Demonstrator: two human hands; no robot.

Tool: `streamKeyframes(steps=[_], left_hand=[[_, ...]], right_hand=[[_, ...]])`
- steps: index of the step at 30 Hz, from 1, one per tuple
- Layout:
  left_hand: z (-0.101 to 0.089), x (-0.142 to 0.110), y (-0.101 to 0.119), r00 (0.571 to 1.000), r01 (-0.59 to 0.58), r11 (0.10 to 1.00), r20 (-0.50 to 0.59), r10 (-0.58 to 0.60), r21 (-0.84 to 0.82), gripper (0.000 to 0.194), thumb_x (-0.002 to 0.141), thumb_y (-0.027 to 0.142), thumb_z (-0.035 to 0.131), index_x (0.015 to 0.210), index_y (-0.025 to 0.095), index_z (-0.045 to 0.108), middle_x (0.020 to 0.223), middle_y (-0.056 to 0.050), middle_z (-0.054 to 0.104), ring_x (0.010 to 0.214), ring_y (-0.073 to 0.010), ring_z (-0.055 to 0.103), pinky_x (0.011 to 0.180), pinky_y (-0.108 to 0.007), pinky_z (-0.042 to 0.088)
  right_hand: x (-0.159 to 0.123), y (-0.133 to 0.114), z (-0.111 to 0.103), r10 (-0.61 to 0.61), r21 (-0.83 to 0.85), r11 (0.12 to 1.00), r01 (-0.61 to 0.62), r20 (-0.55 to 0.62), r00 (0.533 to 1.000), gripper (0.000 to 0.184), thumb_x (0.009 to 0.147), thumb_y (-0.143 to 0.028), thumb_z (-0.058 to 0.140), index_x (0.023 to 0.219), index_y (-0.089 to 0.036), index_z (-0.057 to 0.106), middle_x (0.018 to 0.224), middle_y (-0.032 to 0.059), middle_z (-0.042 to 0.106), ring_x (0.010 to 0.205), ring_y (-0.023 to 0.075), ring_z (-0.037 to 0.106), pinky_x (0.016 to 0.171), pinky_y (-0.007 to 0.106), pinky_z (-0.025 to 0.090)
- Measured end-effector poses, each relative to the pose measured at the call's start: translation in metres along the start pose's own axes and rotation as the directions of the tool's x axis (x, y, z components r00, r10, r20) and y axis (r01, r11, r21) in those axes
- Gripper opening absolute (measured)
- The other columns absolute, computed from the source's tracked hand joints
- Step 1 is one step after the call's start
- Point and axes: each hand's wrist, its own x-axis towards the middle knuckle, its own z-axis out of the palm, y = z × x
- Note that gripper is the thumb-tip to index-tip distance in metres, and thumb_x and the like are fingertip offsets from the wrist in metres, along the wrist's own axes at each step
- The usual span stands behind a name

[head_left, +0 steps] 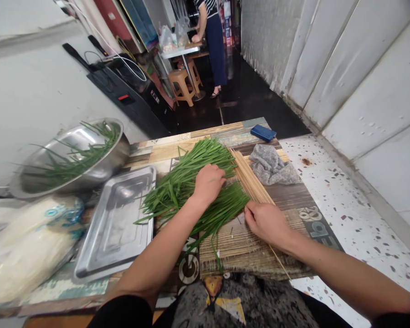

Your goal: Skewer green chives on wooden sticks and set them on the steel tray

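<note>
A pile of green chives lies on the patterned table. My left hand rests on top of the pile with its fingers curled into the leaves. My right hand is closed in a pinch on a thin bamboo skewer that runs back under my wrist, its fingertips at the cut ends of the chives. A bundle of bamboo skewers lies just right of the chives, beyond my right hand.
A steel tray sits left of the chives. Behind it is a steel bowl with more chives. A plastic bag lies at the left edge. A grey cloth and blue phone lie farther back. A person stands in the background.
</note>
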Motion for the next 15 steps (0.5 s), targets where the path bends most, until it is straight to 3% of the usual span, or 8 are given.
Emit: streamKeyframes(steps=[3, 7, 10, 15], left_hand=[[-0.0016, 0.0024, 0.0004, 1.000, -0.026, 0.999, -0.003, 0.026, 0.039, 0.016, 0.081, 0.026, 0.054, 0.085, 0.016, 0.066, 0.083, -0.009, 0.061, 0.084, -0.0221, 0.052, 0.077, -0.034, 0.039], [-0.0015, 0.0022, -0.0012, 0.997, -0.055, 0.998, -0.047, 0.053, -0.039, 0.023, 0.085, 0.024, 0.046, 0.081, 0.017, 0.067, 0.081, -0.008, 0.064, 0.081, -0.0203, 0.054, 0.079, -0.033, 0.040], [0.0006, -0.0009, -0.0003, 0.995, 0.002, 0.989, -0.094, -0.016, -0.149, 0.020, 0.083, 0.023, 0.048, 0.081, 0.018, 0.067, 0.082, -0.005, 0.066, 0.082, -0.0187, 0.056, 0.080, -0.030, 0.041], [0.0004, -0.0046, 0.0005, 0.989, 0.142, 0.919, 0.011, -0.149, -0.368, 0.022, 0.080, 0.022, 0.050, 0.092, 0.018, 0.068, 0.083, -0.002, 0.070, 0.072, -0.0150, 0.060, 0.071, -0.025, 0.045]], right_hand=[[0.0001, -0.0001, -0.0005, 0.004, 0.003, 1.000, -0.004, 0.007, 1.000, 0.028, 0.089, -0.026, 0.036, 0.077, -0.016, 0.058, 0.068, 0.0067, 0.068, 0.059, 0.0166, 0.062, 0.051, 0.027, 0.024], [-0.0004, 0.0006, -0.0009, -0.004, 0.021, 1.000, 0.004, 0.003, 1.000, 0.028, 0.089, -0.027, 0.036, 0.076, -0.016, 0.058, 0.068, 0.0065, 0.068, 0.059, 0.0163, 0.062, 0.051, 0.026, 0.024], [-0.0009, 0.0015, -0.0009, -0.009, 0.032, 0.999, 0.009, -0.005, 1.000, 0.028, 0.089, -0.027, 0.036, 0.076, -0.016, 0.058, 0.068, 0.0061, 0.068, 0.059, 0.0157, 0.061, 0.051, 0.026, 0.025], [-0.0011, 0.0018, -0.0003, -0.012, 0.032, 0.999, 0.013, -0.017, 1.000, 0.027, 0.089, -0.026, 0.035, 0.076, -0.017, 0.057, 0.066, 0.0054, 0.067, 0.058, 0.0156, 0.061, 0.051, 0.027, 0.024]])
